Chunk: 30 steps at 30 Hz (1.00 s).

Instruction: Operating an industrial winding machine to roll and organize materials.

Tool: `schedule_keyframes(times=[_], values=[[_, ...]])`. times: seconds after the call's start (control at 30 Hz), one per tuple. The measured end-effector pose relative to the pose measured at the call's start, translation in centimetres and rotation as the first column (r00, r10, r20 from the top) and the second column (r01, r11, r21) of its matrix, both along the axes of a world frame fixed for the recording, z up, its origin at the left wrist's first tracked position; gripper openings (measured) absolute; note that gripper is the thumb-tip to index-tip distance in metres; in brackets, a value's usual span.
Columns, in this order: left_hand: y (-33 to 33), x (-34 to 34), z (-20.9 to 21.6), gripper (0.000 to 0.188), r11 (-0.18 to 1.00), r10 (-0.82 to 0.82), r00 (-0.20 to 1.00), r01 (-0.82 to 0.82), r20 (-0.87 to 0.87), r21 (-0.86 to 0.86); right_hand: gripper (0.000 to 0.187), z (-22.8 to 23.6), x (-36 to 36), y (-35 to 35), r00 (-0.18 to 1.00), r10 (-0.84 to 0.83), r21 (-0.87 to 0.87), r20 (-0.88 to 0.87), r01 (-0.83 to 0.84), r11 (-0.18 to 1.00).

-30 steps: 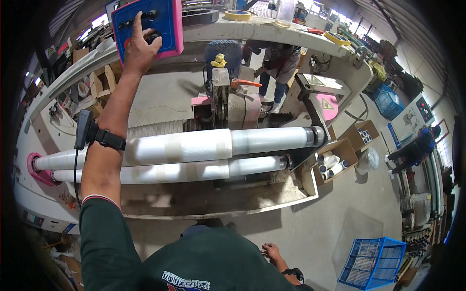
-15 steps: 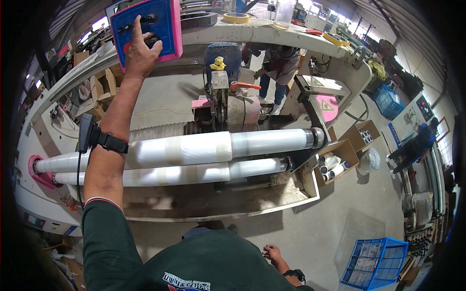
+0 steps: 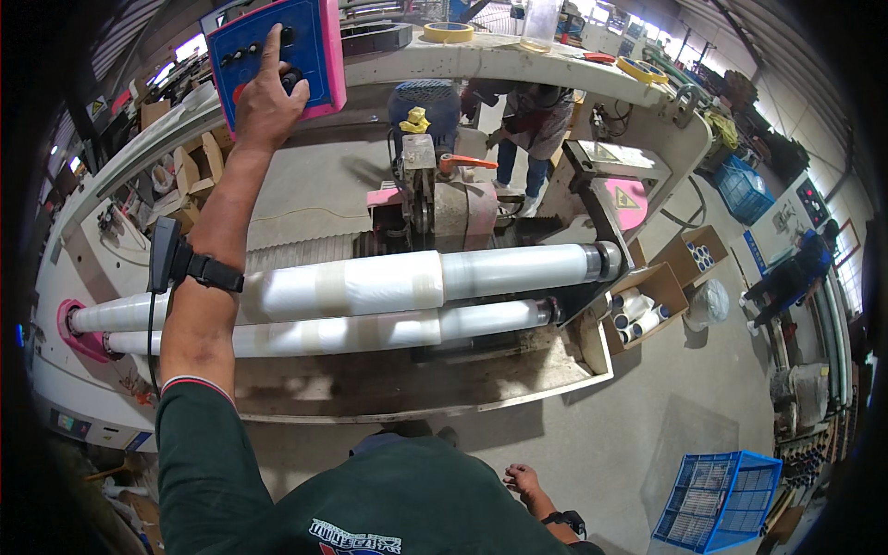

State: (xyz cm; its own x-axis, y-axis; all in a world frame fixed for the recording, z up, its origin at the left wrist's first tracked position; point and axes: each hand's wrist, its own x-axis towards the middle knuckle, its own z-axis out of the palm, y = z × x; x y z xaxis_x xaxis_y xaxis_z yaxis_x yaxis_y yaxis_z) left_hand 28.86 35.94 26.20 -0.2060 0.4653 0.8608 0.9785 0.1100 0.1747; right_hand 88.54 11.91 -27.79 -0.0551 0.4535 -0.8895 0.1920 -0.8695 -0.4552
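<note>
My left hand [image 3: 268, 109] is raised to a pink-edged blue control panel [image 3: 231, 85] at the upper left. Its index finger points up and rests at or just beside a black knob near the panel's top; actual contact cannot be made out. The thumb is stretched out beside a larger dark knob lower down. Below the outstretched arm, two long rollers wound with white film, an upper roll [image 3: 379, 284] and a thinner lower roll [image 3: 379, 333], lie across the machine. My right hand [image 3: 524, 481] hangs low beside my body, its fingers loosely bent and seemingly holding nothing.
A white machine beam [image 3: 499, 63] arches over the rolls, with yellow tape rolls [image 3: 448, 32] on it. A motor unit with an orange lever [image 3: 472, 162] stands behind. Another person [image 3: 532, 134] is beyond. Cardboard boxes [image 3: 680, 282] and a blue crate [image 3: 717, 499] lie right.
My left index finger has shifted slightly right and up across the panel, toward the black knob. The right hand stays low; the rolls look the same.
</note>
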Motion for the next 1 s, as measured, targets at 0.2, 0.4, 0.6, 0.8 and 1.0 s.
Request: schedule_keyframes(times=[0.2, 0.4, 0.6, 0.8, 1.0], values=[[0.0, 0.1, 0.3, 0.079, 1.000, 0.014, 0.997, -0.014, -0.081, -0.002, 0.042, 0.0, -0.4, 0.5, 1.000, 0.000, 0.011, 0.001, 0.000, 1.000], [0.2, -0.7, -0.4, 0.082, 0.994, -0.063, 0.994, 0.054, 0.087, 0.098, 0.042, -0.1, -0.7, 0.4, 1.000, 0.000, 0.006, -0.008, 0.000, 1.000], [0.4, -0.8, -1.0, 0.082, 0.994, -0.059, 0.989, 0.046, 0.134, 0.099, 0.031, -0.4, -0.5, -0.5, 1.000, -0.015, 0.002, 0.008, 0.015, 1.000], [0.4, -0.7, -1.1, 0.081, 0.990, -0.082, 0.989, 0.067, 0.125, 0.122, 0.022, -0.1, -0.3, -1.0, 1.000, -0.019, 0.014, 0.023, 0.019, 1.000], [0.3, -0.6, -1.0, 0.080, 0.992, -0.070, 0.989, 0.055, 0.131, 0.114, 0.038, 0.4, -0.3, -1.3, 0.998, -0.056, 0.003, 0.007, 0.056, 0.998]])
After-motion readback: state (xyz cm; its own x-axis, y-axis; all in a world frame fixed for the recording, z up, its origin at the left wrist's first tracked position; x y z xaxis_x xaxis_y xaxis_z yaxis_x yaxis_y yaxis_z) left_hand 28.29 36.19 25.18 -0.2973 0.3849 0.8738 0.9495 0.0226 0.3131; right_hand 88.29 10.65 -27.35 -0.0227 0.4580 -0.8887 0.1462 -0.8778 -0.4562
